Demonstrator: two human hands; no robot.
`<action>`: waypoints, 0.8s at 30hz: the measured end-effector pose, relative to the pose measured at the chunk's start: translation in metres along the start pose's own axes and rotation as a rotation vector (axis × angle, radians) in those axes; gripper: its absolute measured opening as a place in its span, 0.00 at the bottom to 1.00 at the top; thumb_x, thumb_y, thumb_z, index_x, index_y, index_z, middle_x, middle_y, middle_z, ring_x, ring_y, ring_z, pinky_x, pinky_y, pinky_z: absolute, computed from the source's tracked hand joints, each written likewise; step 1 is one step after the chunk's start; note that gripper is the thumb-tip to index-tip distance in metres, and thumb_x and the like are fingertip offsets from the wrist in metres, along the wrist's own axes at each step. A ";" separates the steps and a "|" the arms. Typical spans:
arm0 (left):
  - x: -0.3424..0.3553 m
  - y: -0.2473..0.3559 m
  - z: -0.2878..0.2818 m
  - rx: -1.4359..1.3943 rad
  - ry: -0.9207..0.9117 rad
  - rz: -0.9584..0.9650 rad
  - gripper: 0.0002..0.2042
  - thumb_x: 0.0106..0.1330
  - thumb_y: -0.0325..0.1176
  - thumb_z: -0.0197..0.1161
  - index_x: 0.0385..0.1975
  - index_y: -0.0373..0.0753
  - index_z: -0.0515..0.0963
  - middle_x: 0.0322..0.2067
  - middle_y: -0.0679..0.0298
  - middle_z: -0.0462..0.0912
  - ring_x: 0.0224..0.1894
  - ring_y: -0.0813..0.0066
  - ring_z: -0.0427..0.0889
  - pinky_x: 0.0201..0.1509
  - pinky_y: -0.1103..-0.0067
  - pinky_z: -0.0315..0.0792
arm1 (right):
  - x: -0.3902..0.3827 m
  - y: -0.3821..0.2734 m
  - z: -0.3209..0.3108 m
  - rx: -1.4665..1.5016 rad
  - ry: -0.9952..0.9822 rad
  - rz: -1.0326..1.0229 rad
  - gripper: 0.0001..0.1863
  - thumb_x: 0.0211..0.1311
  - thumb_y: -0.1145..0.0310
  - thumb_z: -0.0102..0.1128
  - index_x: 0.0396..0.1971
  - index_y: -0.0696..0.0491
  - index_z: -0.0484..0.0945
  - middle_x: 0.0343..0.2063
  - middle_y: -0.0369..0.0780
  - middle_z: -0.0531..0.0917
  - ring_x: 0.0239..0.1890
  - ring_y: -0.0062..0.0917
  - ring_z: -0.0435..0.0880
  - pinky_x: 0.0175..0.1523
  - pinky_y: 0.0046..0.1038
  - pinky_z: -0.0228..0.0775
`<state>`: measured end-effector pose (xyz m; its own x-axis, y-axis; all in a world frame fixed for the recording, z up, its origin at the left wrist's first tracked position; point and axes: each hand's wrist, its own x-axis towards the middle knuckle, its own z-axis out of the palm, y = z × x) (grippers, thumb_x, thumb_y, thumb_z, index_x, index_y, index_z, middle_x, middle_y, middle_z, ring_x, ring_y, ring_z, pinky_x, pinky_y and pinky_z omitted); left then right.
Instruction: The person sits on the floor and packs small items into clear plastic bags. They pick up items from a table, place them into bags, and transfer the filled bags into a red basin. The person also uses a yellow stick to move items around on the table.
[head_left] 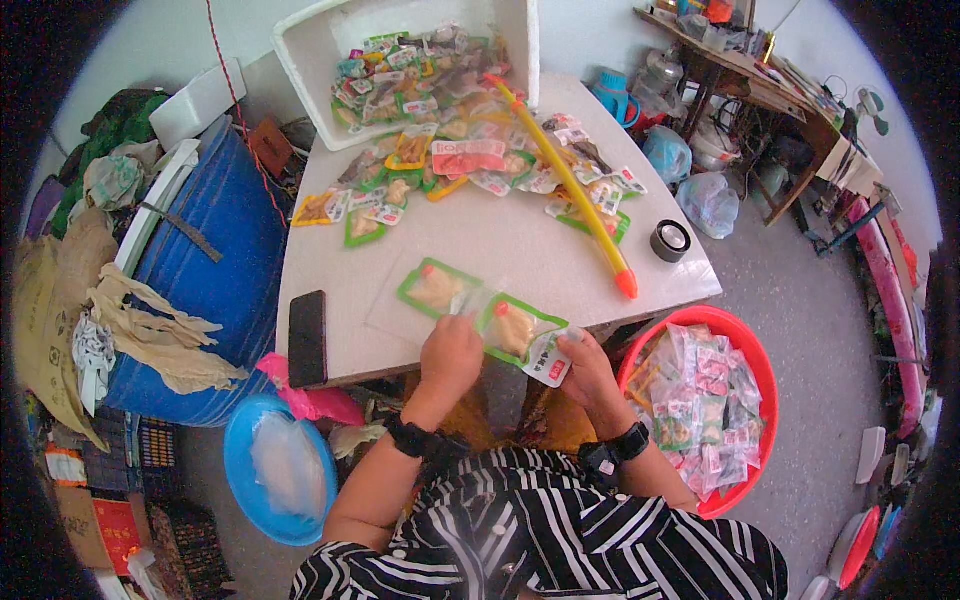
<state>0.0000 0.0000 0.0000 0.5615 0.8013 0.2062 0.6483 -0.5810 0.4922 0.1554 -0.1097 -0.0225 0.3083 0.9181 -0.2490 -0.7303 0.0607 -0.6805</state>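
Observation:
My left hand (450,355) is closed on a clear plastic bag (390,312), in which a green-edged snack pouch (437,285) lies, near the table's front edge. My right hand (587,372) grips the white end of another green-edged pouch (515,330), which overlaps the bag's right part. Behind them, mixed snack pouches (465,155) are heaped on the pale table (340,270), under a long yellow rod with orange ends (570,190).
A white foam box (298,50) of pouches sits at the back, a black phone (307,340) at left, a round black-and-silver object (670,240) at right. A red tub (765,400) of bagged pouches, a blue basin (240,480) and a blue barrel (210,290) flank the table.

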 end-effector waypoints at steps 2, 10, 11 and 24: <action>0.000 0.002 0.001 0.076 0.012 -0.011 0.11 0.52 0.30 0.48 0.35 0.37 0.70 0.30 0.53 0.71 0.31 0.54 0.71 0.35 0.66 0.67 | 0.002 -0.001 0.001 -0.016 0.013 0.002 0.12 0.53 0.73 0.42 0.37 0.60 0.66 0.31 0.41 0.75 0.31 0.27 0.76 0.36 0.26 0.70; -0.004 0.005 0.007 0.107 0.182 0.148 0.04 0.48 0.28 0.50 0.20 0.35 0.70 0.23 0.54 0.71 0.28 0.55 0.71 0.29 0.64 0.66 | 0.015 0.004 -0.005 0.042 0.049 -0.035 0.10 0.52 0.74 0.42 0.35 0.60 0.67 0.28 0.40 0.75 0.26 0.26 0.75 0.31 0.26 0.69; -0.004 0.006 0.006 0.102 0.204 0.170 0.04 0.47 0.28 0.50 0.18 0.36 0.69 0.22 0.55 0.71 0.28 0.55 0.70 0.28 0.64 0.66 | 0.015 0.004 0.003 0.071 0.060 -0.017 0.10 0.52 0.74 0.42 0.35 0.60 0.67 0.28 0.40 0.75 0.25 0.26 0.75 0.30 0.25 0.69; -0.006 0.008 -0.005 0.109 0.029 0.092 0.05 0.51 0.31 0.49 0.21 0.36 0.69 0.24 0.52 0.71 0.28 0.53 0.71 0.30 0.64 0.66 | 0.091 0.063 -0.013 -0.774 -0.321 -0.306 0.10 0.43 0.68 0.51 0.26 0.58 0.72 0.18 0.43 0.74 0.20 0.36 0.72 0.27 0.31 0.64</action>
<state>-0.0010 -0.0090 0.0067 0.6072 0.7468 0.2712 0.6478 -0.6630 0.3753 0.1453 -0.0273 -0.0976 0.1516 0.9776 0.1461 0.0084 0.1466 -0.9892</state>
